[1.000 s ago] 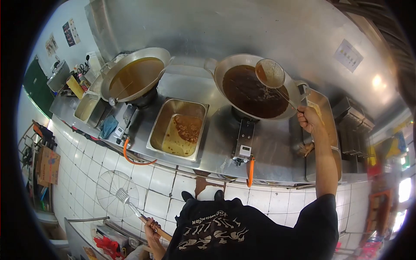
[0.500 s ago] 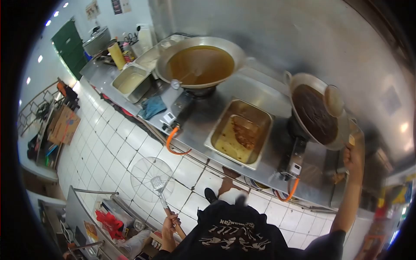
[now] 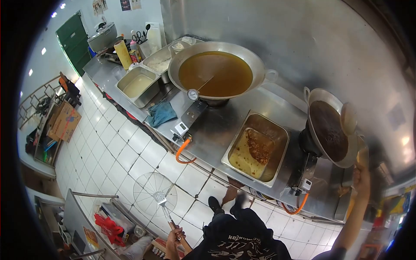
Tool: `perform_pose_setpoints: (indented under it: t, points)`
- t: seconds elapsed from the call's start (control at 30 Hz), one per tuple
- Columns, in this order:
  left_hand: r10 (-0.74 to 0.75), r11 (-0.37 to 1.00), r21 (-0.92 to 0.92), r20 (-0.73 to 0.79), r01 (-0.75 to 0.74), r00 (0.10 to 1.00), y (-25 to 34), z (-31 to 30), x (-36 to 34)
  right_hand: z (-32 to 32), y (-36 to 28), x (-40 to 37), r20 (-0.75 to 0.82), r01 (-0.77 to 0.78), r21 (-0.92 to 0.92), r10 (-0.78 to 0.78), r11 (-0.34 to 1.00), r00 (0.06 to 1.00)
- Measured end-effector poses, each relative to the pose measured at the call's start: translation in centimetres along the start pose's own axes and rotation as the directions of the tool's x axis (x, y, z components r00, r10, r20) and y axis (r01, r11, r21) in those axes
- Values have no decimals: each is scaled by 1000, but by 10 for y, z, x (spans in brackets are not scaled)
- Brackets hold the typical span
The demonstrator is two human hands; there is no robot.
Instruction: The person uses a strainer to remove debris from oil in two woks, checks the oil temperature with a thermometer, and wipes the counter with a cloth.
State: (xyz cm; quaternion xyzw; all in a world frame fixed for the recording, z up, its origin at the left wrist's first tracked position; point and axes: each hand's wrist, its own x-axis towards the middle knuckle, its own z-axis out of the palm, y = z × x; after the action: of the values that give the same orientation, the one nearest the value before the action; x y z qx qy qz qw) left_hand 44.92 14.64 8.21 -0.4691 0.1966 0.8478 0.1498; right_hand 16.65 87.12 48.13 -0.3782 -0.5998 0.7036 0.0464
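Note:
My left hand (image 3: 176,234) is closed round the wooden handle of a slotted metal spatula (image 3: 160,198), low over the floor. A round wire skimmer (image 3: 151,190) shows behind the spatula's blade. At the far right my right hand (image 3: 360,175) is closed at the near rim of the smaller wok (image 3: 329,130), which holds dark liquid. What its fingers grip is too small to name. A round ladle or strainer (image 3: 348,118) rests over that wok's right side. Between the woks sits a metal tray (image 3: 281,158) with yellow liquid and brown bits.
A large wok (image 3: 175,69) of amber oil with a dial thermometer (image 3: 193,94) stands on the left burner. Left of it are a blue cloth (image 3: 161,113) and metal pans (image 3: 138,84). Orange hoses (image 3: 184,156) hang at the counter's front edge. A metal rack (image 3: 82,216) stands lower left.
The view has shifted, so the counter and woks appear further right and lower. My left hand still holds the spatula, and my right hand remains by the smaller wok.

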Motion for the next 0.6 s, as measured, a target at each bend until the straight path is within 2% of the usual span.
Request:
perform_pose_setpoints:
  t: [0.07, 0.17, 0.27, 0.33, 0.37, 0.43, 0.47, 0.53, 0.57, 0.6]
  points:
    - [-5, 1000, -20, -4, 5, 1000, 3, 10, -12, 11, -8, -12, 51, 17, 57, -20, 998, 998]
    - [37, 999, 27, -19, -36, 999, 5, 13, -14, 24, -10, -16, -47, 100, 27, -99, 995, 994]
    - [74, 995, 68, -22, -72, 997, 3, 9, -12, 20, -1, -7, -59, 30, -57, -33, 998, 998]
    - [40, 998, -55, -35, -42, 999, 4, 15, -12, 20, 2, 0, -71, -47, -69, 42, 996, 997]
    - [36, 998, -47, -31, -38, 999, 5, 12, -8, 21, 3, 4, -78, -46, -64, 41, 997, 996]
    - [46, 995, -87, 14, -45, 999, 3, 8, -1, 29, -1, -3, -139, 189, 24, -184, 982, 973]
    - [15, 998, -58, 28, -13, 1000, 2, 9, 0, 31, -7, -9, -93, 201, 30, -198, 979, 976]
    - [14, 990, -142, -19, -17, 1000, 6, 19, -5, 31, -17, -12, -61, 249, 27, -247, 968, 967]
    - [94, 996, -7, -4, -94, 996, 5, 20, -3, 31, -20, -13, -62, 279, 17, -278, 960, 959]
    - [102, 995, -18, 142, -100, 985, 6, 12, 5, 41, -25, -22, -56, 252, -10, -252, 968, 966]
